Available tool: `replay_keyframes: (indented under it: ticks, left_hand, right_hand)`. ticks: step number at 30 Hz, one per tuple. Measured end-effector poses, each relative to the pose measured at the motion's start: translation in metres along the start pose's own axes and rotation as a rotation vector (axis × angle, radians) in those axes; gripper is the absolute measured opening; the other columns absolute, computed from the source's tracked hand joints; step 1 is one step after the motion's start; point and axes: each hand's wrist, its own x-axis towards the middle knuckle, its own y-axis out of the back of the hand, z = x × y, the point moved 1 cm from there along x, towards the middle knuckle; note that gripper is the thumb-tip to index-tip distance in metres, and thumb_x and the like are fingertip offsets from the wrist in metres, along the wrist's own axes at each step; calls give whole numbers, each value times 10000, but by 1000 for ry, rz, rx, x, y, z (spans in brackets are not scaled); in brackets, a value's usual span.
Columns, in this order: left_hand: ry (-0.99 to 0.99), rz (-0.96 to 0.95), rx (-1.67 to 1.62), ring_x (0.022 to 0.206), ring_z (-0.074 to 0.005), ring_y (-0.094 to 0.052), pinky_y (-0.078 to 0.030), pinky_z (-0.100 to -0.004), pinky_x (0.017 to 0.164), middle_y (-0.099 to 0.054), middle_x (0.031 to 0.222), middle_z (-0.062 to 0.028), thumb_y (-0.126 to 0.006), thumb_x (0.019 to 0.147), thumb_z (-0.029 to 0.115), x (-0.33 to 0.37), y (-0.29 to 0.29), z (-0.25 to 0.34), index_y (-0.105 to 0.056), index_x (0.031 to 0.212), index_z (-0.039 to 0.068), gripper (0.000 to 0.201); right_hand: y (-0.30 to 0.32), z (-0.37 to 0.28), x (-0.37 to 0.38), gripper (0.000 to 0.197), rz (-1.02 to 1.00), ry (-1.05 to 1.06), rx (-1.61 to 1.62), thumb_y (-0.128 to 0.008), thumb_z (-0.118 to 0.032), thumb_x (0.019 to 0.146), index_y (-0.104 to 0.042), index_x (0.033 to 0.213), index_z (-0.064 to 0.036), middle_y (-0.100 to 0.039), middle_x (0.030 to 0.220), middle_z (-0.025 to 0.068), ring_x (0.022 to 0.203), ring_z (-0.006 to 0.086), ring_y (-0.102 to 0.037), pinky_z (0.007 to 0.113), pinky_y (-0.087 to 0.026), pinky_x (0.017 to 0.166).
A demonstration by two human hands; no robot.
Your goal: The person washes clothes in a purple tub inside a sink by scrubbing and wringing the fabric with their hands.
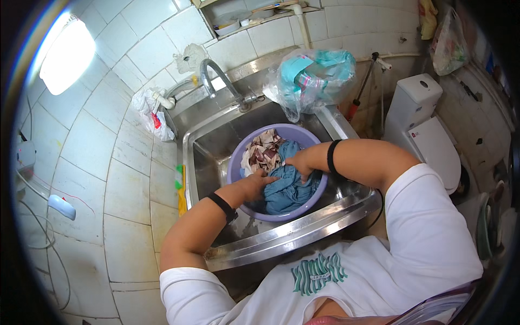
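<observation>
A round purple plastic basin (234, 157) sits inside the metal sink (203, 154). Wet blue cloth (287, 196) fills its near side, and a cream cloth with maroon patches (264, 151) lies bunched at its far left. My left hand (257, 184) grips the left edge of the blue cloth, fingers bent onto it. From the right, my right hand (300, 162) has its fingers closed into the same cloth, thumb toward me. The undersides of both hands' fingers are partly hidden. Black bands circle both wrists.
A curved faucet (219, 76) rises behind the basin. Plastic bags with turquoise packaging (314, 76) rest on the sink's back right corner. A white plastic bag (153, 114) hangs at the left corner. A white toilet (428, 141) stands to the right, beside a plunger-like rod (363, 89).
</observation>
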Motion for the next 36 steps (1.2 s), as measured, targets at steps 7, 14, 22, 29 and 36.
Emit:
replay_keyframes:
  ticks: [7,14,22,29,36]
  left_hand:
    - [-390,-78,-170,1215,-336,-431,-371,-380,1046,-414,1275,-137,-796,569,31,-9,-8,-3,-572,1273,161,751]
    - [-236,-160,104,1342,-375,-310,-312,-422,1102,-268,1442,-200,-750,742,203,13,-21,-6,-346,1430,158,799]
    - [-255,-265,333,1154,-416,-520,-395,-407,1027,-381,1382,-244,-527,916,206,45,-19,-11,-252,1422,51,596]
    - [-148,-211,26,1132,-351,-567,-422,-389,984,-561,1243,-260,-386,961,248,57,-23,-6,-471,1275,-14,417]
    - [-110,-420,372,1079,-322,-601,-458,-360,943,-621,1158,-226,-444,884,122,67,-15,8,-647,1087,16,306]
  right_hand:
    - [16,-49,-15,817,-301,371,-112,-785,-311,652,-467,1381,-121,-554,1291,171,1195,329,-523,440,-427,981]
    - [3,-63,-8,901,-108,28,-239,-799,-386,654,-380,1402,-106,-491,1321,206,1191,376,-518,499,-465,923]
    - [-30,-61,53,768,-142,10,-323,-738,-376,753,-422,1378,-60,-448,1375,148,1199,353,-500,485,-454,937]
    - [-32,-59,58,330,-210,191,-430,-682,-210,795,-686,1109,-111,-637,1189,92,1090,298,-601,436,-480,896]
    - [-41,-33,81,315,-247,64,-299,-649,-224,814,-694,1103,-107,-641,1185,112,1069,307,-610,449,-488,889]
